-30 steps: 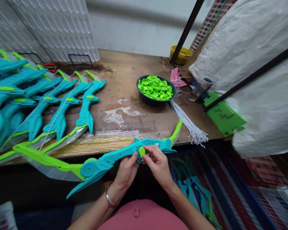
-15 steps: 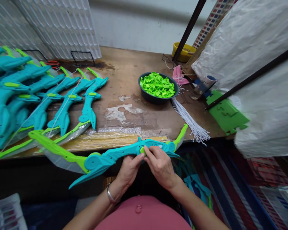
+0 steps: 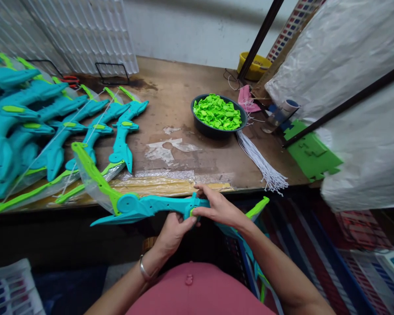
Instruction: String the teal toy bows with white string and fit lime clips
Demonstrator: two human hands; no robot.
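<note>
A teal and lime-green toy bow (image 3: 157, 205) is held level in front of my body, just off the table's front edge. My left hand (image 3: 174, 232) grips its middle from below, with the thumb up against a small green piece (image 3: 192, 212) set in the grip. Over the top lies my right hand (image 3: 218, 205), closed around the bow beside that piece, its thumb pressing there. My right hand and forearm hide part of the bow's right half. Several similar toy bows (image 3: 121, 135) lie on the table to the left.
A dark bowl (image 3: 213, 131) of small green pieces stands on the table (image 3: 170, 83). Beside it hangs a bundle of white strings (image 3: 262, 166). Further right are a green foam mat (image 3: 311, 151) and a dark pole (image 3: 344, 105). A white crate (image 3: 13, 288) sits low left.
The bow's right end has swung down and its left green limb has risen. My right hand has gone from pinching at the green piece to wrapping over the bow.
</note>
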